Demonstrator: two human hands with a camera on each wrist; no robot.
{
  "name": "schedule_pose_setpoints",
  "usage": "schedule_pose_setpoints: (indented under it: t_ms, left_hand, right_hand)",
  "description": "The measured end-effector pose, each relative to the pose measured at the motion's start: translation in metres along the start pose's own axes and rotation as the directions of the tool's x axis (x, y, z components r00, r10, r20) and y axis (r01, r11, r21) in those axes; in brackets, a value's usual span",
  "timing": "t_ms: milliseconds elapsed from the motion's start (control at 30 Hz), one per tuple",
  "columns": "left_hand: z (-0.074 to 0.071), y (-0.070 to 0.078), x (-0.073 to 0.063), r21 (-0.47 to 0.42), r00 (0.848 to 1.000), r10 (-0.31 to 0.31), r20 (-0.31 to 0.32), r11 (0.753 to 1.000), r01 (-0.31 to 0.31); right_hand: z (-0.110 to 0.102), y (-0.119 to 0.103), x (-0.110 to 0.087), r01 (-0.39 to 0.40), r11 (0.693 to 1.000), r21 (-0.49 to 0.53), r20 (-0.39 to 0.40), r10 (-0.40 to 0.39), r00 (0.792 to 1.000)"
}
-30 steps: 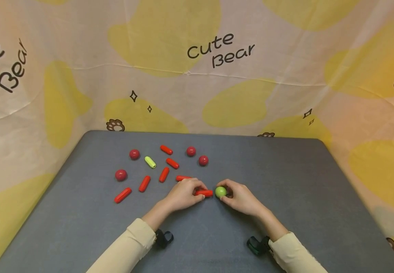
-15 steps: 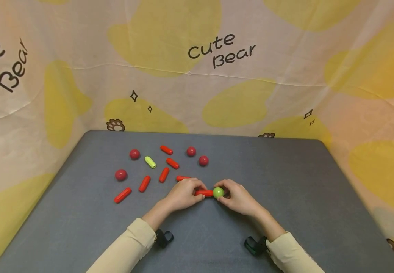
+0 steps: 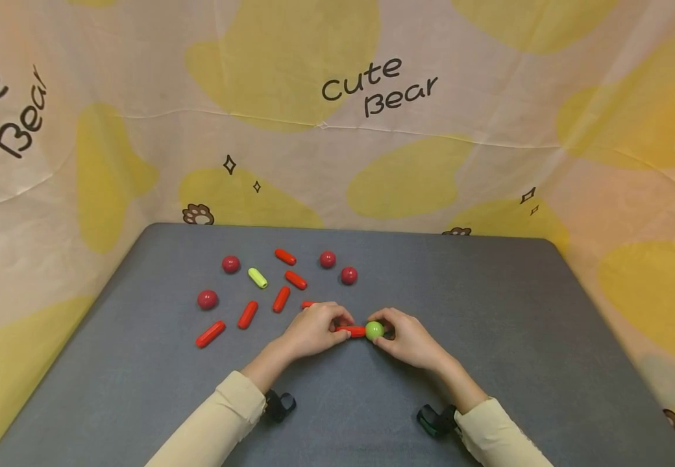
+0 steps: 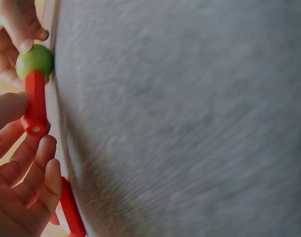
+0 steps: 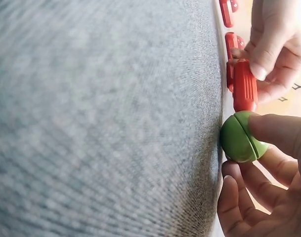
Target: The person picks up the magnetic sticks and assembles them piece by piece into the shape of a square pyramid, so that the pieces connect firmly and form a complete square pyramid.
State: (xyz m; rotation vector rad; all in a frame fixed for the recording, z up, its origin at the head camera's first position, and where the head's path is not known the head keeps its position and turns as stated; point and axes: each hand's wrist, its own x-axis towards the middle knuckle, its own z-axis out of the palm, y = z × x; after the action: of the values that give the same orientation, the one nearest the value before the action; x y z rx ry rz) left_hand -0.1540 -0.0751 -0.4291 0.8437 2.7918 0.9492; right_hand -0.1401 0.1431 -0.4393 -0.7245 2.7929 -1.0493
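Observation:
Near the middle of the table, my left hand (image 3: 313,329) pinches a ridged red rod (image 3: 357,331) between thumb and fingers. The left wrist view shows a small hole in the near end of this red rod (image 4: 36,101). My right hand (image 3: 410,338) holds a green ball (image 3: 374,331) with thumb and fingertips. The rod's right end meets the ball; whether it sits inside the ball cannot be told. A groove runs round the green ball (image 5: 237,139) in the right wrist view. Behind my left hand, another red rod (image 3: 307,303) is partly hidden.
Several red rods, such as one (image 3: 211,334) at the left, lie on the grey table (image 3: 489,311). Among them are a light green rod (image 3: 257,277) and several red balls, one (image 3: 348,275) behind the hands. A patterned cloth (image 3: 402,175) stands round the table.
My right hand has moved slightly left, bringing the green ball from a small gap up against the red rod's end. The left hand has barely moved.

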Motion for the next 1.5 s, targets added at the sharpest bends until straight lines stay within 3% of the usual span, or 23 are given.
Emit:
schedule_pose_setpoints:
  t_ms: [300,467,633,1000,1500]
  left_hand:
    - [-0.014,-0.005,0.020,-0.032,0.993,-0.046,-0.106,0.999,0.042]
    - [-0.017,-0.011,0.034,-0.054,0.978,-0.103,-0.184,0.994,0.094]
    - [-0.017,-0.015,0.048,-0.038,0.962,-0.163,-0.219,0.987,0.159]
    - [-0.008,-0.019,0.073,-0.009,0.962,-0.208,-0.178,0.978,0.209]
    - [-0.004,-0.021,0.077,0.051,0.971,-0.193,-0.138,0.978,0.201]
  right_hand:
    - [0.000,0.002,0.000,-0.001,1.000,-0.003,-0.003,0.001,1.000]
    - [-0.002,0.002,0.000,-0.008,1.000,-0.002,0.004,0.008,1.000]
    - [-0.004,0.003,-0.001,-0.005,1.000,-0.002,0.006,0.005,1.000]
    - [-0.003,0.004,-0.001,0.016,1.000,0.001,-0.003,-0.016,1.000]
    - [-0.003,0.004,-0.001,0.004,1.000,-0.001,0.004,-0.004,1.000]
